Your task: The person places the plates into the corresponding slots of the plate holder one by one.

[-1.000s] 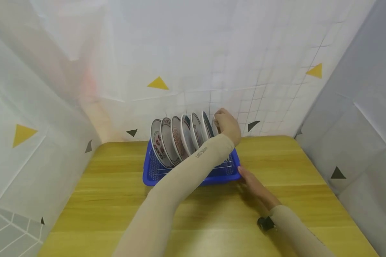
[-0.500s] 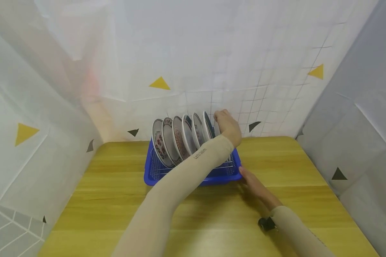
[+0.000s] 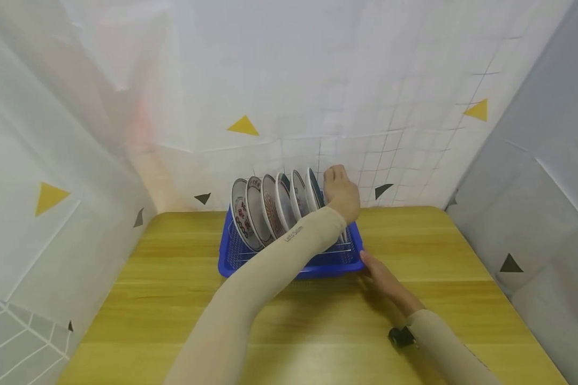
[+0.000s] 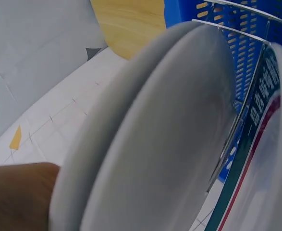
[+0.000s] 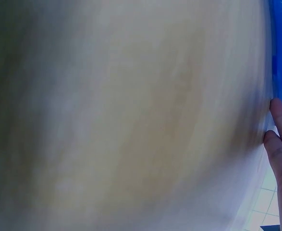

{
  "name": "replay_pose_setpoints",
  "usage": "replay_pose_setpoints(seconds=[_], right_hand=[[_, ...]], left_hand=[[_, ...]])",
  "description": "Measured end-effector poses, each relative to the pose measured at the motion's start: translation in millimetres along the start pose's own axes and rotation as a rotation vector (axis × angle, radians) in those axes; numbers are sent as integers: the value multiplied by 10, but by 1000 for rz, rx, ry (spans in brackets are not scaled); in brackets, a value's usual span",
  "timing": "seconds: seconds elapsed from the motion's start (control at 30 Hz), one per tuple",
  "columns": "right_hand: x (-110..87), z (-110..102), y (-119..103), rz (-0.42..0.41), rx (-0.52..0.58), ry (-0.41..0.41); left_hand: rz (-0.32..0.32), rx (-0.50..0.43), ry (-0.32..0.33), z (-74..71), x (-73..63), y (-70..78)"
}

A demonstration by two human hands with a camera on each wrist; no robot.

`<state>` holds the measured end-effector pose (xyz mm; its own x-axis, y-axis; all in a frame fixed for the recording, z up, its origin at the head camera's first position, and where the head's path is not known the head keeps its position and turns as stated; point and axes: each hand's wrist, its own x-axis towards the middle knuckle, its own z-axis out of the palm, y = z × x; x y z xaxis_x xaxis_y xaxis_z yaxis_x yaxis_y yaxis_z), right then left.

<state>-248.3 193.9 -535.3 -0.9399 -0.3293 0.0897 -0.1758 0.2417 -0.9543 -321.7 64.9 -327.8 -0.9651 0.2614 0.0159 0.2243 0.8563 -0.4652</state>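
Observation:
At the right end of a blue basket (image 3: pixel 332 270), my left hand (image 3: pixel 342 197) grips the edge of a white plate, mostly hidden by the hand and sleeve in the head view. The left wrist view shows two white plate rims (image 4: pixel 145 139) close together, with part of the hand at the outer one. Beside them stands a plate with a dark green, lettered band (image 4: pixel 258 115). Several patterned plates (image 3: pixel 241 208) lean upright in the basket's wire rack (image 3: pixel 243 254). My right hand (image 3: pixel 385 280) has straight fingers (image 5: pixel 277 147) touching the basket's right side.
The basket stands near the back of a wooden table (image 3: pixel 173 299). White sheeting (image 3: pixel 366 64) with yellow and black triangles hangs behind and at both sides. A small black device (image 3: pixel 401 337) sits at the right wrist.
My left hand has turned slightly at the right end of the rack, and the plate beside it shows less. My right hand stays at the basket. The head view has shifted a little.

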Motion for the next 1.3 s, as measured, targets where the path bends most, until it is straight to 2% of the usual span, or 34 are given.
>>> replay_pose_setpoints(seconds=[0.2, 0.3, 0.43, 0.57, 0.77, 0.97, 1.3], right_hand=[[11, 4, -3, 6, 6, -9], [22, 3, 2, -1, 1, -7], [40, -9, 9, 2, -9, -6], [49, -8, 10, 13, 2, -10], [51, -18, 23, -1, 2, -17], [83, -24, 43, 5, 17, -19], [60, -76, 19, -31, -6, -7]], left_hand=[[-9, -7, 30, 43, 5, 20], [-17, 33, 38, 57, 12, 29], [-23, 112, 21, 63, 31, 48], [-20, 153, -8, 62, 26, 50], [-17, 156, -34, 82, 37, 9], [-7, 60, -4, 104, 62, -43], [50, -222, 157, 141, -34, -224]])
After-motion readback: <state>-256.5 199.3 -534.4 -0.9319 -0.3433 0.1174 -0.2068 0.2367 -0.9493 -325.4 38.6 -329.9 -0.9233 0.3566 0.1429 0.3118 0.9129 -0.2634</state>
